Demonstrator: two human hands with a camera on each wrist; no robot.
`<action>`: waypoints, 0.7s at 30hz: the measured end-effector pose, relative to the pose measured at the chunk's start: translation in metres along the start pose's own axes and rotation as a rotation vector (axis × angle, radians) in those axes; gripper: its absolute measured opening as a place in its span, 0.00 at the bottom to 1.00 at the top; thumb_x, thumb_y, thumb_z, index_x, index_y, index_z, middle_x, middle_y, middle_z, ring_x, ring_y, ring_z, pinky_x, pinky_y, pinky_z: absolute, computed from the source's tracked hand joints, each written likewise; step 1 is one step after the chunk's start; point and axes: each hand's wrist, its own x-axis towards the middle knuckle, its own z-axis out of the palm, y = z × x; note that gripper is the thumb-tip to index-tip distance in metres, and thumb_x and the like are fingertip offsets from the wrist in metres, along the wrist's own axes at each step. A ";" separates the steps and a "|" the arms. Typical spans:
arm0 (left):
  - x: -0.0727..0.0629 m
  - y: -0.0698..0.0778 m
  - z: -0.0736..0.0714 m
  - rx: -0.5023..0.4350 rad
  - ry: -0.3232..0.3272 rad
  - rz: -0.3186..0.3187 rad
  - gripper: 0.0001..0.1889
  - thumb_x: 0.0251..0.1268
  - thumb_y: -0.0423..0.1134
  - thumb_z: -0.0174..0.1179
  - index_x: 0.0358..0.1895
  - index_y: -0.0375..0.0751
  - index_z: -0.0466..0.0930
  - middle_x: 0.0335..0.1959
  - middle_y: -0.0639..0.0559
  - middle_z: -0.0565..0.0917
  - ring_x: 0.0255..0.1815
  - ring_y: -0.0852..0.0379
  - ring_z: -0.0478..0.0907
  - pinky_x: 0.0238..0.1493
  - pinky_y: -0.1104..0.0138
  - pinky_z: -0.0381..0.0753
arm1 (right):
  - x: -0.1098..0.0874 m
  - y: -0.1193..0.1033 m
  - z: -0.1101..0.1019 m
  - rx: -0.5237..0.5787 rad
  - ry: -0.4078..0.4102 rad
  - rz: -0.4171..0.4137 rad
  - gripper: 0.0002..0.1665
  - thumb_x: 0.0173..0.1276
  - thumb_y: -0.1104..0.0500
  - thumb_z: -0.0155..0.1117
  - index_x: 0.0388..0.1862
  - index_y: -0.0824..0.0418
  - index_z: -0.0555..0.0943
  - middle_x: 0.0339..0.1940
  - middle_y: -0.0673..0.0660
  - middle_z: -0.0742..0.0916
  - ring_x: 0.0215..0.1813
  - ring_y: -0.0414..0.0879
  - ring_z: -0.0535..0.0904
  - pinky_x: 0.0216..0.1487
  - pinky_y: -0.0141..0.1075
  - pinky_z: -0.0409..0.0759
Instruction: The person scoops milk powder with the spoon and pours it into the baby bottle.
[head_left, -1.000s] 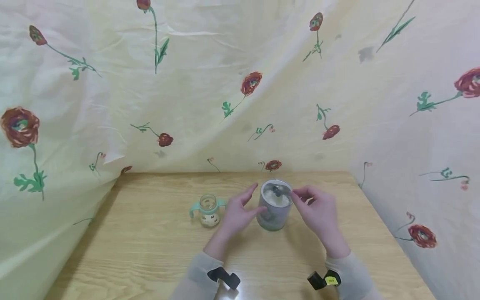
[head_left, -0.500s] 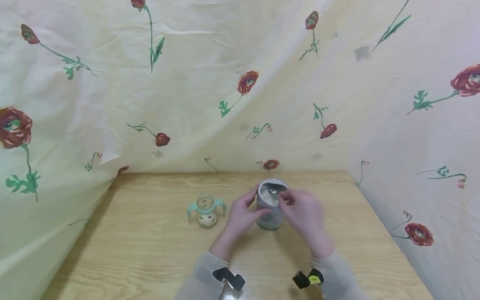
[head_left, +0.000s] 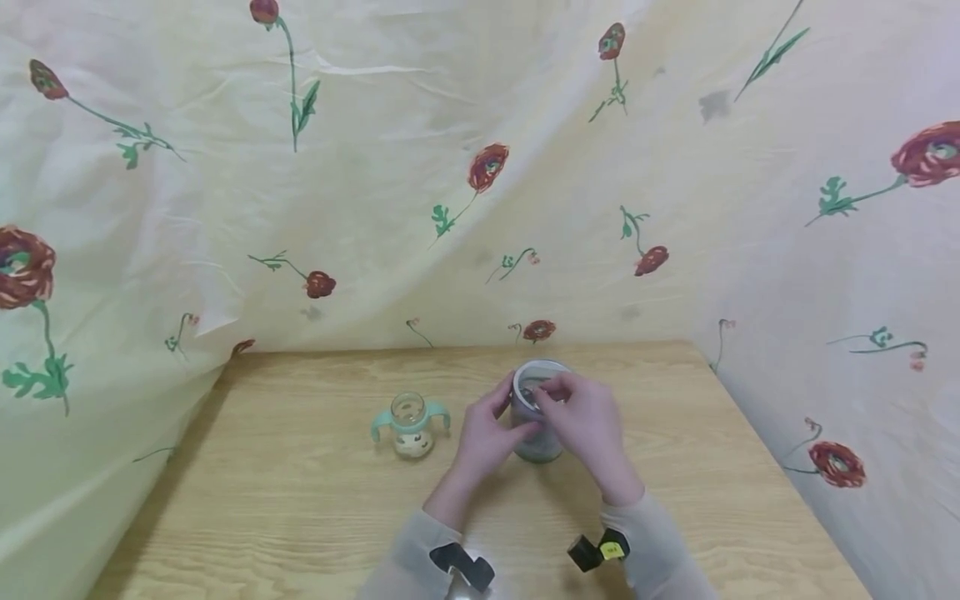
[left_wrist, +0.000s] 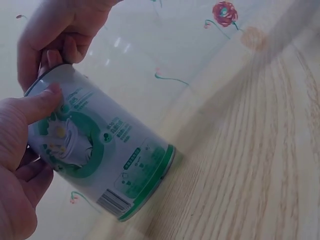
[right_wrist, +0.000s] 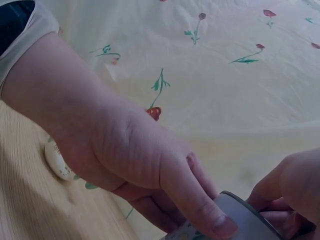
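A milk powder can [head_left: 538, 447], white with a green band at its base and a barcode, stands on the table. My left hand [head_left: 483, 432] grips its side near the rim, thumb across the printed label in the left wrist view. The fingers of my right hand [head_left: 587, 419] are bent over the near right rim and into the mouth, pinching a small grey thing [head_left: 528, 394] whose kind I cannot tell. Those fingertips are hidden behind the rim in the left wrist view. Left of the can, a clear two-handled baby bottle [head_left: 411, 433] stands uncapped, its handles mint green.
The light wooden table [head_left: 315, 492] reaches back to a pale flowered cloth [head_left: 405, 208] that hangs behind and along both sides. A black wrist camera [head_left: 471, 568] sits on my left sleeve, another camera [head_left: 592, 552] on the right one.
My right hand has moved left from the can's right rim over its mouth, the fingertips now inside. My left hand has kept its grip on the can. The view has shifted slightly.
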 end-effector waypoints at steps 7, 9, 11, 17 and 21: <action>-0.002 -0.001 0.002 0.029 0.009 0.004 0.46 0.59 0.34 0.81 0.81 0.38 0.67 0.81 0.44 0.68 0.80 0.50 0.67 0.78 0.57 0.69 | -0.001 -0.003 0.002 0.128 -0.027 0.070 0.04 0.67 0.62 0.77 0.34 0.62 0.90 0.29 0.53 0.91 0.30 0.45 0.85 0.30 0.33 0.84; -0.001 0.000 0.003 0.041 0.010 0.010 0.47 0.59 0.34 0.81 0.81 0.37 0.66 0.81 0.43 0.68 0.80 0.50 0.67 0.78 0.58 0.70 | -0.001 -0.004 0.002 0.159 -0.028 0.100 0.04 0.67 0.62 0.76 0.34 0.63 0.90 0.29 0.54 0.91 0.31 0.45 0.86 0.30 0.32 0.84; 0.000 0.000 0.004 0.054 0.016 0.015 0.47 0.59 0.35 0.81 0.81 0.36 0.66 0.80 0.43 0.68 0.80 0.49 0.67 0.77 0.58 0.70 | 0.000 -0.003 0.001 0.179 -0.029 0.129 0.04 0.67 0.62 0.76 0.35 0.63 0.90 0.29 0.55 0.91 0.32 0.46 0.86 0.30 0.31 0.85; 0.003 0.001 0.007 0.084 0.025 0.004 0.50 0.58 0.39 0.83 0.82 0.36 0.64 0.80 0.43 0.70 0.80 0.47 0.67 0.79 0.54 0.68 | 0.004 -0.001 -0.004 0.250 -0.045 0.191 0.06 0.69 0.62 0.73 0.35 0.65 0.89 0.29 0.56 0.91 0.31 0.47 0.86 0.29 0.31 0.82; 0.002 0.001 0.009 0.085 0.023 -0.011 0.53 0.57 0.41 0.83 0.84 0.37 0.61 0.80 0.44 0.71 0.80 0.47 0.67 0.80 0.54 0.67 | 0.006 0.000 -0.009 0.285 -0.063 0.232 0.07 0.70 0.60 0.74 0.37 0.65 0.89 0.31 0.56 0.92 0.34 0.49 0.87 0.31 0.30 0.82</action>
